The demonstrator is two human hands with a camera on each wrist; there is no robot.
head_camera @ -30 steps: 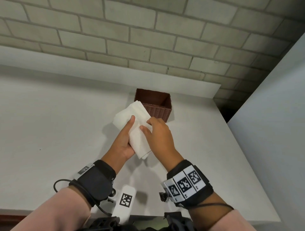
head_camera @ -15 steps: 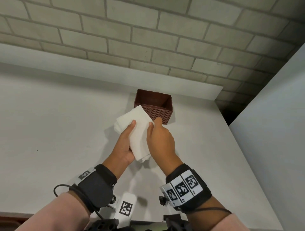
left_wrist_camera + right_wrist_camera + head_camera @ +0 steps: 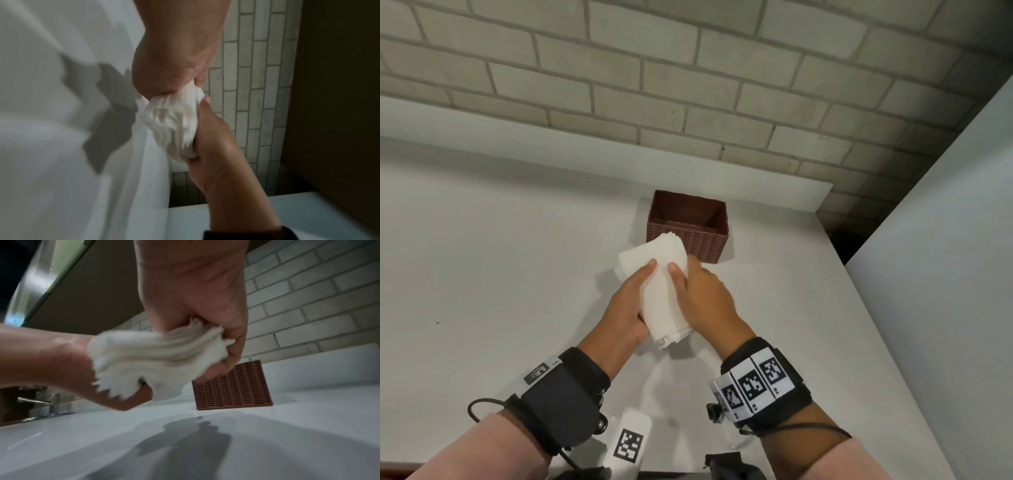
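A stack of white paper napkins [image 3: 659, 284] is held above the white counter [image 3: 482, 274] by both hands. My left hand [image 3: 628, 308] grips its left side, thumb on top. My right hand [image 3: 702, 298] grips the right side, thumb on top and fingers curled underneath. In the left wrist view the napkin stack [image 3: 174, 126] shows its layered edges between both hands. The right wrist view shows the napkin stack [image 3: 152, 360] pinched by my right hand [image 3: 205, 331]. A brown woven basket [image 3: 688, 228] stands just beyond the napkins, its visible inside bare.
A grey brick wall [image 3: 688, 85] runs behind the counter, above a low white ledge [image 3: 551, 164]. A white partition [image 3: 945, 274] stands at the right. A chrome tap [image 3: 47, 402] shows far left in the right wrist view.
Both hands have carried the napkin stack slightly toward the basket. The right thumb has shifted up along the stack's top, and both hands have closed in on the sides.
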